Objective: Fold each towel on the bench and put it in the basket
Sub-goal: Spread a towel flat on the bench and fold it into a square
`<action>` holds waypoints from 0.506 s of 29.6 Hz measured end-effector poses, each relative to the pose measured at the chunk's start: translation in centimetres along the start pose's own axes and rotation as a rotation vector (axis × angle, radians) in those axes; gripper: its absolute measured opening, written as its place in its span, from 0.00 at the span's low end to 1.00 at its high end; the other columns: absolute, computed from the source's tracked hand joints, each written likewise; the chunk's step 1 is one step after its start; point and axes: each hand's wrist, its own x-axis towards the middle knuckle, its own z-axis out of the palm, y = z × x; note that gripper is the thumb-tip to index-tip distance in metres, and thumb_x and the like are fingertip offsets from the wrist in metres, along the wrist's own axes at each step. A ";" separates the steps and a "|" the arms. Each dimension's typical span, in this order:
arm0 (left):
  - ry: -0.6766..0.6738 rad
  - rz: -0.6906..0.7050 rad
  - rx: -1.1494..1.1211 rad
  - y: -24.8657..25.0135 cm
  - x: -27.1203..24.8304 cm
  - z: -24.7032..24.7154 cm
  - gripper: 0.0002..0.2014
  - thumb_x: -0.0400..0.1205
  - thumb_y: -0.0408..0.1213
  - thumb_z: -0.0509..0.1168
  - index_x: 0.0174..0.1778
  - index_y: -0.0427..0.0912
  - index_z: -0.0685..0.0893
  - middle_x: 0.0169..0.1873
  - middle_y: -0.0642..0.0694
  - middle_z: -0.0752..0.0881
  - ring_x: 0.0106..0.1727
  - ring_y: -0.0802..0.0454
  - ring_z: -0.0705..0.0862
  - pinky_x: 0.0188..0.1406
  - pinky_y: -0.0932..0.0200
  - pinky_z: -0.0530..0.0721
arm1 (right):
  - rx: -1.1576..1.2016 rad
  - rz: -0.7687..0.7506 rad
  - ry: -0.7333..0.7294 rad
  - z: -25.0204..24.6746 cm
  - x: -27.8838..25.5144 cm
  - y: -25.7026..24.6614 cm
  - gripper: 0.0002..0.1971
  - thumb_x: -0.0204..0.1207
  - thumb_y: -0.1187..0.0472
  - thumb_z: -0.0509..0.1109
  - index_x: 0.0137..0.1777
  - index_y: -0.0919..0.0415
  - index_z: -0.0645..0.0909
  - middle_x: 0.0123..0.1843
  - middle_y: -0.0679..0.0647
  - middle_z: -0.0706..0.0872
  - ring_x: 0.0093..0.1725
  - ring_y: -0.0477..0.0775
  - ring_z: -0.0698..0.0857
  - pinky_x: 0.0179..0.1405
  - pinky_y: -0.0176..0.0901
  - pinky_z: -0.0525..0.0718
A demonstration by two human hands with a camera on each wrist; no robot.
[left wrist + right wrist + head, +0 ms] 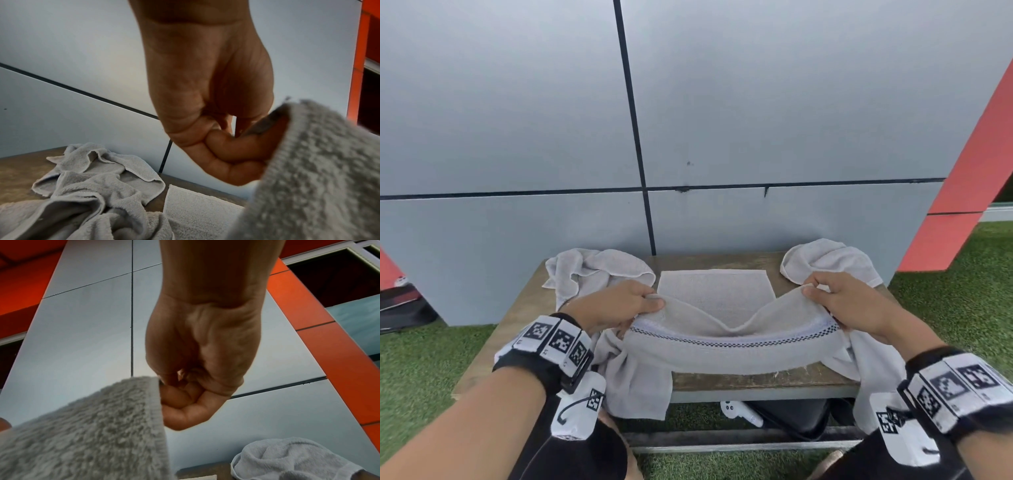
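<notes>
A grey towel (726,329) with a checked border stripe lies across the middle of the wooden bench (743,378), its near part lifted and sagging between my hands. My left hand (626,305) pinches its left corner, and my right hand (835,301) pinches its right corner. In the left wrist view the left hand (234,146) has curled fingers on the towel (308,178). The right wrist view shows the right hand (185,399) gripping the towel's edge (98,426). No basket is in view.
A crumpled towel (592,270) lies at the bench's back left and another towel (825,260) at the back right. More towelling hangs over the front edge at both sides. A grey panelled wall stands right behind the bench. Green turf surrounds it; dark gear sits underneath.
</notes>
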 end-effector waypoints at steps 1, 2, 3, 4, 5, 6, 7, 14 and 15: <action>0.057 0.016 0.014 0.1 0.5 0.1 0.14 0.88 0.40 0.65 0.36 0.40 0.79 0.21 0.55 0.77 0.21 0.58 0.73 0.19 0.66 0.68 | 0.000 0.000 0.028 0.1 0.4 0.1 0.13 0.89 0.54 0.62 0.46 0.60 0.81 0.31 0.55 0.76 0.25 0.51 0.75 0.21 0.42 0.75; 0.122 0.035 0.039 0.2 0.9 0.2 0.15 0.87 0.39 0.65 0.34 0.42 0.76 0.21 0.56 0.76 0.21 0.60 0.73 0.21 0.65 0.69 | 0.005 0.001 0.061 0.3 0.6 0.2 0.13 0.89 0.55 0.62 0.46 0.59 0.80 0.30 0.54 0.77 0.24 0.51 0.76 0.21 0.42 0.76; 0.182 0.050 0.051 0.1 1.5 0.2 0.15 0.87 0.38 0.65 0.33 0.42 0.75 0.21 0.55 0.76 0.22 0.60 0.73 0.23 0.63 0.70 | 0.017 0.003 0.100 0.4 1.1 0.3 0.12 0.89 0.55 0.61 0.45 0.58 0.80 0.31 0.54 0.79 0.23 0.52 0.78 0.22 0.42 0.77; 0.232 0.058 0.043 0.0 2.1 0.2 0.15 0.87 0.38 0.65 0.33 0.41 0.75 0.22 0.53 0.76 0.23 0.58 0.74 0.24 0.61 0.72 | 0.041 0.010 0.141 0.5 1.7 0.4 0.12 0.89 0.55 0.61 0.45 0.57 0.80 0.32 0.55 0.81 0.22 0.52 0.81 0.22 0.42 0.78; 0.275 0.063 0.022 0.0 2.7 0.2 0.15 0.86 0.37 0.65 0.33 0.39 0.76 0.23 0.50 0.78 0.23 0.55 0.77 0.26 0.59 0.75 | 0.075 0.018 0.176 0.6 2.3 0.5 0.12 0.89 0.56 0.61 0.45 0.56 0.80 0.33 0.57 0.83 0.22 0.53 0.83 0.21 0.42 0.79; 0.312 0.065 0.000 -0.1 3.3 0.2 0.15 0.86 0.38 0.65 0.35 0.36 0.78 0.25 0.47 0.80 0.24 0.53 0.79 0.26 0.58 0.78 | 0.112 0.029 0.202 0.7 2.9 0.6 0.11 0.89 0.56 0.61 0.45 0.56 0.79 0.35 0.59 0.84 0.22 0.54 0.85 0.20 0.42 0.81; 0.344 0.060 -0.011 -0.1 3.9 0.2 0.15 0.87 0.38 0.64 0.37 0.34 0.79 0.26 0.44 0.81 0.24 0.51 0.81 0.25 0.58 0.80 | 0.133 0.036 0.223 0.8 3.6 0.6 0.11 0.89 0.56 0.61 0.46 0.56 0.79 0.37 0.59 0.85 0.22 0.54 0.86 0.20 0.43 0.82; 0.452 0.016 0.010 -0.9 9.1 -0.2 0.12 0.86 0.39 0.65 0.36 0.41 0.81 0.29 0.41 0.84 0.31 0.42 0.85 0.32 0.45 0.90 | 0.062 0.036 0.269 2.0 9.6 1.6 0.09 0.89 0.57 0.61 0.49 0.58 0.79 0.36 0.60 0.85 0.29 0.60 0.88 0.24 0.52 0.89; 0.457 0.004 0.003 -1.1 9.8 -0.3 0.11 0.85 0.40 0.65 0.38 0.41 0.82 0.30 0.42 0.84 0.33 0.38 0.86 0.36 0.39 0.90 | 0.057 0.045 0.261 2.2 10.6 1.9 0.08 0.89 0.57 0.61 0.51 0.58 0.79 0.37 0.61 0.86 0.30 0.61 0.88 0.25 0.54 0.90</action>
